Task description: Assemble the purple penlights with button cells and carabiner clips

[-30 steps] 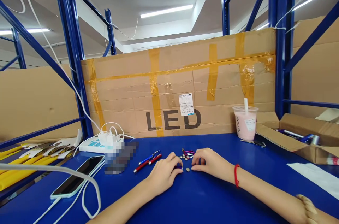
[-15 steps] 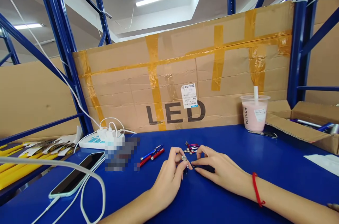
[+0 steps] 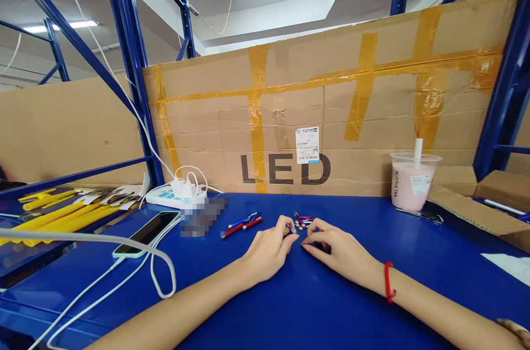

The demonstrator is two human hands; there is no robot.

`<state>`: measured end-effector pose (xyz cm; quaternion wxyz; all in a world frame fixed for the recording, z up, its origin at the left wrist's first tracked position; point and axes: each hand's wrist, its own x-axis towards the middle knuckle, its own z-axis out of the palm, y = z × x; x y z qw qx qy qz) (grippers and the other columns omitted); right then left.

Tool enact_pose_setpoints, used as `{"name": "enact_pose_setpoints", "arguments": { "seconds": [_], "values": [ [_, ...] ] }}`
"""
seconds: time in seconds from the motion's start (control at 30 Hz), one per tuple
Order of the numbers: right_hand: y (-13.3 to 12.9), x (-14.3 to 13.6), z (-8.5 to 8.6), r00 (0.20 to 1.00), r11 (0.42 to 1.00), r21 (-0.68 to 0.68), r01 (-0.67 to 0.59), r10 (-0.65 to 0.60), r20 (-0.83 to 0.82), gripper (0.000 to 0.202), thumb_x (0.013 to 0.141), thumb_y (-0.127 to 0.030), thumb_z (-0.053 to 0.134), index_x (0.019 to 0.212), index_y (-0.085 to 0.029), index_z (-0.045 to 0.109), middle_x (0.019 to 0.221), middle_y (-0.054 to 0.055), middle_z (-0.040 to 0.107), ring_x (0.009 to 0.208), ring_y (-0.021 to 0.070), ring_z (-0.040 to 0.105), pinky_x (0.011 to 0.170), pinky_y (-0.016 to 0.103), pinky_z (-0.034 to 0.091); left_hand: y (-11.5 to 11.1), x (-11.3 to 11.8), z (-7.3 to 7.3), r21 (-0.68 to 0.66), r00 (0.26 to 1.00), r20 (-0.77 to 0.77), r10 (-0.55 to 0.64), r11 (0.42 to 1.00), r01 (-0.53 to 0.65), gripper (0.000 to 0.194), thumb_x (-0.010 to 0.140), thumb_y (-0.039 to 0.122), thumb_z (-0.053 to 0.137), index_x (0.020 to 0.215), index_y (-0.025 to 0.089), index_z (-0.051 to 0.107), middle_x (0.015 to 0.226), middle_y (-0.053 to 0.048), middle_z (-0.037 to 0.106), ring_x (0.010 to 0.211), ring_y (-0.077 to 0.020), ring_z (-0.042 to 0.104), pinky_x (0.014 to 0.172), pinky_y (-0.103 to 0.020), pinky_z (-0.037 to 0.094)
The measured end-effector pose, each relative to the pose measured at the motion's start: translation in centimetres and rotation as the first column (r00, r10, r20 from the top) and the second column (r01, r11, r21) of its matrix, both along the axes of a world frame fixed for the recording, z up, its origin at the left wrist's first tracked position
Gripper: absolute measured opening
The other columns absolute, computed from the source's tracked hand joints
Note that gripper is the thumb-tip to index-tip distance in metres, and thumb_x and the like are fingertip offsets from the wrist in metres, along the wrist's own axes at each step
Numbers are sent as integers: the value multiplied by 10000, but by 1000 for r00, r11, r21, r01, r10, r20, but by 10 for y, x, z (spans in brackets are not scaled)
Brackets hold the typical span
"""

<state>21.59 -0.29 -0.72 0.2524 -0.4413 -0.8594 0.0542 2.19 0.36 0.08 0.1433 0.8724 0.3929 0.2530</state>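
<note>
Near the middle of the blue table, my left hand (image 3: 269, 250) pinches a small silvery piece (image 3: 293, 230) between thumb and fingers. My right hand (image 3: 342, 248), on the arm with a red bracelet (image 3: 389, 282), is curled around a dark object (image 3: 325, 248) mostly hidden under the fingers. Just beyond both hands lies a small pile of shiny metal and purple-red parts (image 3: 303, 222). Left of the pile are a blue pen (image 3: 244, 221) and red pens (image 3: 234, 231), lying at a slant.
A phone (image 3: 147, 235) with white cables and a power strip (image 3: 165, 195) lie at the left. A pink drink cup (image 3: 408, 187) stands at the back right beside an open carton (image 3: 472, 209). A cardboard panel (image 3: 215, 146) borders the table's rear.
The camera view has shifted, so the background sits further right. My left hand has turned more palm-down over the small silvery piece. The dark object shows less beneath my right hand.
</note>
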Motion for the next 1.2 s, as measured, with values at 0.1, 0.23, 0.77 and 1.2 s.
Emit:
{"name": "enact_pose_setpoints", "arguments": {
  "seconds": [0.1,0.23,0.77,1.2],
  "values": [
    [2,-1,-1,999,999,-24,32,-32,-25,189,866,-295,480,849,-250,663,936,14,550,661,116,535,605,243,425,2,3,0,46,998,-58,21,999,-19,86,933,253,286,1010,226,311,690,42,537,622,-167,548,553,-243,330],
    [3,0,-1,999,999,-16,41,-41,-29,165,853,-285,503,814,-243,658,902,7,542,649,112,523,604,245,418,12,9,0,107,993,-106,43,994,-32,89,932,258,304,1010,219,318,725,24,544,640,-180,562,532,-242,322],
    [-2,5,10,918,945,326,18,114,-381,154,861,-292,541,816,-202,659,879,52,512,643,113,493,558,239,440,0,16,-1,-125,986,94,-135,981,146,72,927,301,322,933,230,332,700,56,551,642,-131,526,610,-233,347],
    [-5,3,7,910,906,413,-90,243,-336,134,859,-273,555,842,-193,661,875,44,499,555,68,445,501,210,417,6,14,-2,-117,969,165,-181,972,201,85,912,305,373,947,228,367,694,49,539,647,-134,520,648,-240,376]
  ]
}}
